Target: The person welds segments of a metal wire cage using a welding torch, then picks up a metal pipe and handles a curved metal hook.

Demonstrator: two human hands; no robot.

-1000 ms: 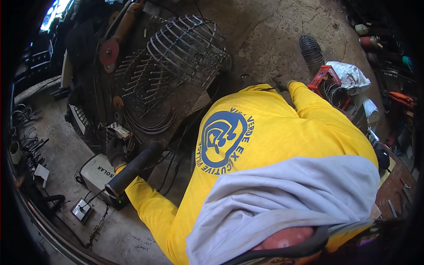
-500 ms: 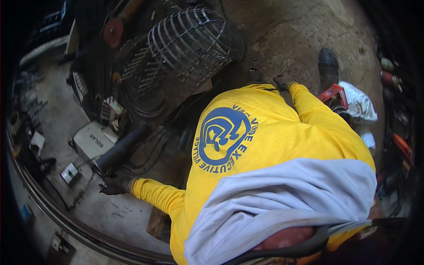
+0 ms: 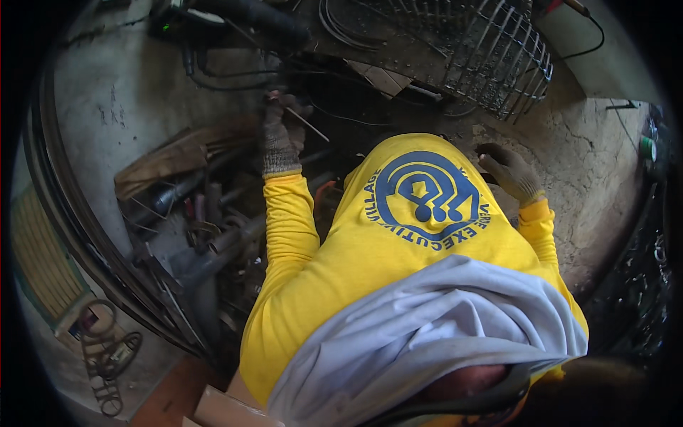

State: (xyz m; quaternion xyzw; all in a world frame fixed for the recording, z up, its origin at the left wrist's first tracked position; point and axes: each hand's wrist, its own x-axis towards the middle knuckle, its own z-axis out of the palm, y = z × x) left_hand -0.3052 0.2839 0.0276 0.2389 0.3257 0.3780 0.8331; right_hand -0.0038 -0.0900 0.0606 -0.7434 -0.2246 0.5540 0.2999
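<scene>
My left hand (image 3: 282,135), in a knitted glove, is raised left of my yellow shirt. Its fingers are closed, and a thin straight rod (image 3: 307,124) sticks out of them, slanting down to the right. The hand is slightly blurred. Beyond it lie dark cables (image 3: 228,84) and a dark cylinder (image 3: 260,18). My right hand (image 3: 511,171), also gloved, is beside the right side of my shirt, low over the rough floor. Its fingers are bent and apart, with nothing seen in them.
A cage of curved metal bars (image 3: 498,60) stands at the far right, and a coil of wire (image 3: 341,28) lies left of it. A cardboard piece (image 3: 380,78) is below. Pipes and scrap (image 3: 220,249) crowd the left, beside a brown sheet (image 3: 160,167). Long dark rails (image 3: 78,213) edge the left.
The view has swung left, so the barred cage now appears at the upper right. My left hand has come up and forward, now with the thin rod visible. My right hand appears farther right.
</scene>
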